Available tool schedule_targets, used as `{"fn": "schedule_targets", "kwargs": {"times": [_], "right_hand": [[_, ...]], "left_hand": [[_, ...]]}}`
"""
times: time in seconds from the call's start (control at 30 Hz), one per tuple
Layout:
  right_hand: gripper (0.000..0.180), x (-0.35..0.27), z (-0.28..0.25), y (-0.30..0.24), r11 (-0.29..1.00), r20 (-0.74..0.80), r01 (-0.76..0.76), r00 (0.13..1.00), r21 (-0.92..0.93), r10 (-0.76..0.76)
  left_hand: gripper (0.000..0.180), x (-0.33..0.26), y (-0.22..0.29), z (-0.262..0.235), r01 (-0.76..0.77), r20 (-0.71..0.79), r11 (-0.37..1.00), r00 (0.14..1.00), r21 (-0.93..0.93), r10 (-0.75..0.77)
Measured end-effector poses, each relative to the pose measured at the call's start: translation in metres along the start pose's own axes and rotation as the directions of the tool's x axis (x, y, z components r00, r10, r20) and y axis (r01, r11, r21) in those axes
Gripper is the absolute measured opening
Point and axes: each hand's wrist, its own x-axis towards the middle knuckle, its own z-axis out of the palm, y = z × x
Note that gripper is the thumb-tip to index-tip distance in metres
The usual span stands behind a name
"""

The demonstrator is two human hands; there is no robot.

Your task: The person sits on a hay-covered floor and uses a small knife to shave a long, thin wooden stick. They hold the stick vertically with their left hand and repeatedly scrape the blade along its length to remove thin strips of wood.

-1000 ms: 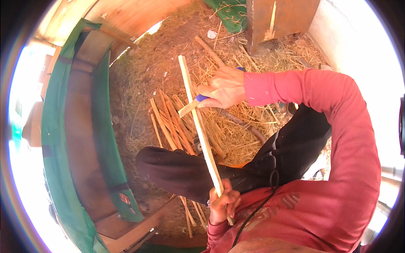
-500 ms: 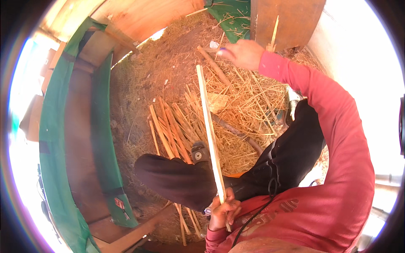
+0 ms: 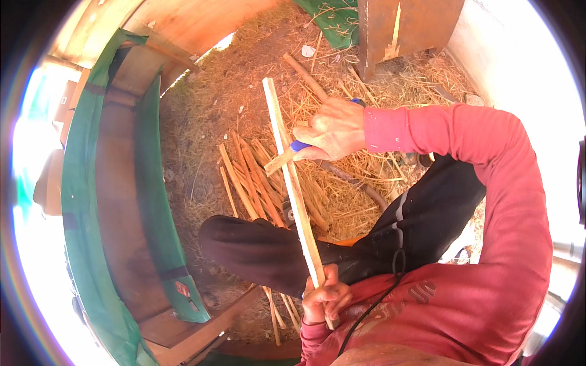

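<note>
A long pale wooden strip [image 3: 292,177] runs from my chest out over my raised knee [image 3: 256,250]. My left hand [image 3: 323,300] grips its near end close to my red shirt. My right hand [image 3: 332,129], in a red sleeve, is closed around a knife with a blue handle [image 3: 300,145]. The blade [image 3: 279,161] lies across the strip about halfway along it. A bundle of split wooden strips [image 3: 256,180] lies on the straw under the strip.
Dry straw and shavings [image 3: 366,183] cover the ground. A wooden bench draped in green cloth [image 3: 152,201] curves along the left. A rusty metal box [image 3: 403,27] stands at the far end, with a thick stick [image 3: 305,76] lying near it.
Half a second ago my right hand was out past the strip's far end; it has come back, and the knife sits on the middle of the strip again.
</note>
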Motion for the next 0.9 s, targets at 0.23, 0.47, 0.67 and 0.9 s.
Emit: {"fn": "schedule_targets", "kwargs": {"times": [0.23, 0.47, 0.67, 0.9], "right_hand": [[0.053, 0.034, -0.005, 0.08, 0.833, -0.093, -0.422, 0.904, -0.357, 0.418], [0.054, -0.005, -0.029, 0.114, 0.815, -0.143, -0.575, 0.814, -0.073, 0.562], [0.037, 0.009, -0.03, 0.028, 0.984, -0.069, -0.158, 0.984, 0.08, 0.163], [0.031, 0.007, -0.023, 0.01, 0.987, -0.028, -0.03, 0.999, 0.159, 0.035]], "left_hand": [[0.023, -0.022, -0.017, -0.013, 0.006, 0.089, 0.994, 0.996, 0.105, -0.016], [0.023, -0.003, -0.005, -0.01, 0.028, 0.077, 0.999, 0.997, 0.021, -0.03], [0.024, 0.013, -0.004, -0.008, -0.203, 0.033, 0.967, 0.979, 0.156, 0.2], [0.029, 0.013, 0.0, 0.005, -0.298, -0.026, 0.896, 0.946, 0.328, 0.324]]}}
